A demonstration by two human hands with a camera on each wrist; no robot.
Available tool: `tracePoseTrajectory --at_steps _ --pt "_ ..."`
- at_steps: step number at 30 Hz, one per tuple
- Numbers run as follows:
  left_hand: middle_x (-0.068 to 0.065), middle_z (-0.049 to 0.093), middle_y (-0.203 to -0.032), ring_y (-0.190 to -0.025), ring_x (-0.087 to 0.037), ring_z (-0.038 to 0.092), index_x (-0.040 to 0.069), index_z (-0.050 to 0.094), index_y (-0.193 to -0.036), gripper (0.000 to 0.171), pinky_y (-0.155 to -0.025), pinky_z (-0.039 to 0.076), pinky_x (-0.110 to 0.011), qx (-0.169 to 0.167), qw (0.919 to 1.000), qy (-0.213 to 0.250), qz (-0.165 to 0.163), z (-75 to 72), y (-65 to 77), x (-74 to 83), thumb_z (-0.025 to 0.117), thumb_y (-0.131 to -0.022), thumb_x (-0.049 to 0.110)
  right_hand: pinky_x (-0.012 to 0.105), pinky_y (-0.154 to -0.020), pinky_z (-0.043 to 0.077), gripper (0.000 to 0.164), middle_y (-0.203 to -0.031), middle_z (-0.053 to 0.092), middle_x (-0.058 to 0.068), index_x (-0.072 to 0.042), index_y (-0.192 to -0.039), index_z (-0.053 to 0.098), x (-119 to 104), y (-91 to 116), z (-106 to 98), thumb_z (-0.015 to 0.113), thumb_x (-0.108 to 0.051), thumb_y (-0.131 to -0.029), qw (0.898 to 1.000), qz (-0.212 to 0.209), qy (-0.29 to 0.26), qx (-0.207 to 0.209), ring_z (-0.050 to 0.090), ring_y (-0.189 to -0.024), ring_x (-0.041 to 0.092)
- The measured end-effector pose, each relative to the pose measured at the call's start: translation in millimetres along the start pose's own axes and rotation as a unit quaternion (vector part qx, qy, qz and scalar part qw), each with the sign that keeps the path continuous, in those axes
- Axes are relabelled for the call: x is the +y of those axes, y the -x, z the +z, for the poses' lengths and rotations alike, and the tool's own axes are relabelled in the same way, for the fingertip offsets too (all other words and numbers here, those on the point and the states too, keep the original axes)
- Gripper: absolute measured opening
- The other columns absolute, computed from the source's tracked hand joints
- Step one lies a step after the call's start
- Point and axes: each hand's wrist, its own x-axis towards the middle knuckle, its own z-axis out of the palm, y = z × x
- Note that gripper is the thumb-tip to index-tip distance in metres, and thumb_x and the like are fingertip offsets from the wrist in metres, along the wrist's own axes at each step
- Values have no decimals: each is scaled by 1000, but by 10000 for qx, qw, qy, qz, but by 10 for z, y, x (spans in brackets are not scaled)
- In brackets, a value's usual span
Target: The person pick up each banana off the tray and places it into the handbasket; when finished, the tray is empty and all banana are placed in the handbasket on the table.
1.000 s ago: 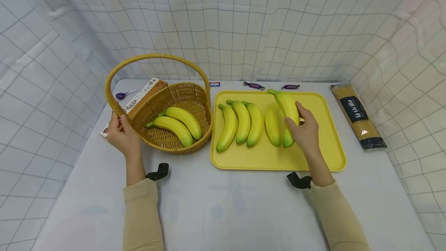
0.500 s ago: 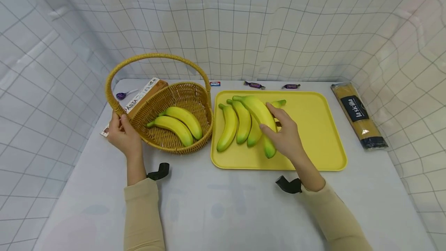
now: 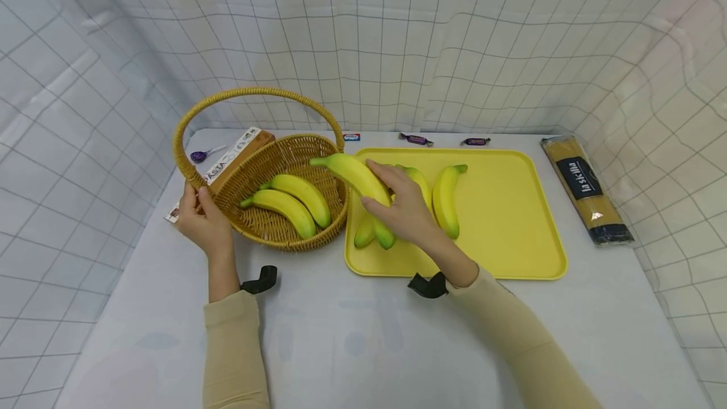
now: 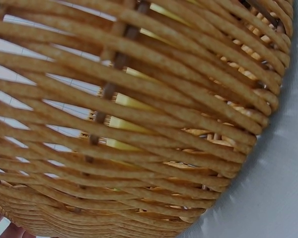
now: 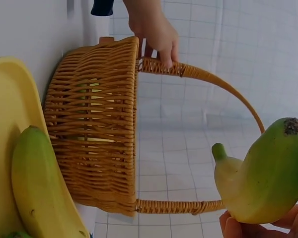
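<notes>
My right hand [image 3: 406,204] grips a banana [image 3: 359,180] above the left part of the yellow tray [image 3: 511,219], its stem reaching over the basket's right rim. In the right wrist view the green tip of that held banana [image 5: 275,173] fills the lower right. My left hand [image 3: 207,223] pinches the wicker basket [image 3: 309,150] at the left foot of its handle. Two bananas [image 3: 278,210] lie side by side inside the basket. On the tray rest a banana [image 3: 447,201] and others partly hidden under my right hand. The left wrist view shows mostly basket weave [image 4: 139,119].
A pasta box [image 3: 238,153] and a purple lollipop [image 3: 199,156] lie behind the basket at left. Two purple-wrapped candies [image 3: 417,139] and a small blue-red packet [image 3: 351,137] line the back edge. A pasta bag [image 3: 585,188] lies right of the tray.
My right hand has carried the banana leftward across the tray to the basket's right rim, tilting it on the way. My left hand has kept its place on the basket.
</notes>
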Motion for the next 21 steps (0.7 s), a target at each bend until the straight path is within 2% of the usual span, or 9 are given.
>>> tracePoseTrajectory --at_steps 4,9,11,16,21 --pt "-12 68 -104 -84 7 50 13 68 -124 29 -75 40 -13 0 10000 -22 -36 1 0 5 52 -100 19 35 -82 50 61 -139 54 12 -10 -147 44 -77 -176 160 65 -19 -90 9997 -169 3 -152 57 -107 23" --pt "13 59 -88 -80 7 48 9 71 -117 26 -72 39 -13 76 10000 59 3 1 -3 -11 54 -99 17 35 -82 50 61 -139 53 13 -8 -147 43 -148 -383 388 63 -17 -91 9989 -311 116 -333 58 -107 23" --pt "20 53 -86 -79 7 48 9 71 -116 26 -72 39 -13 93 9999 93 0 0 -5 -11 55 -98 18 36 -85 50 60 -141 52 14 -8 -148 43 -163 -465 486 62 -17 -91 9985 -327 194 -396 56 -113 24" --pt "17 55 -87 -81 6 48 9 71 -117 27 -73 39 -13 39 10000 58 -24 2 -11 -15 54 -99 20 39 -103 44 59 -144 50 14 -3 -147 42 -192 -658 713 60 -15 -92 9976 -276 376 -521 50 -129 27" --pt "16 57 -88 -83 6 50 11 72 -116 26 -73 40 -13 28 10000 49 -16 9 -17 -23 53 -99 20 37 -103 45 57 -143 51 15 -2 -146 42 -178 -814 895 61 -14 -94 9970 -95 573 -516 51 -128 28"
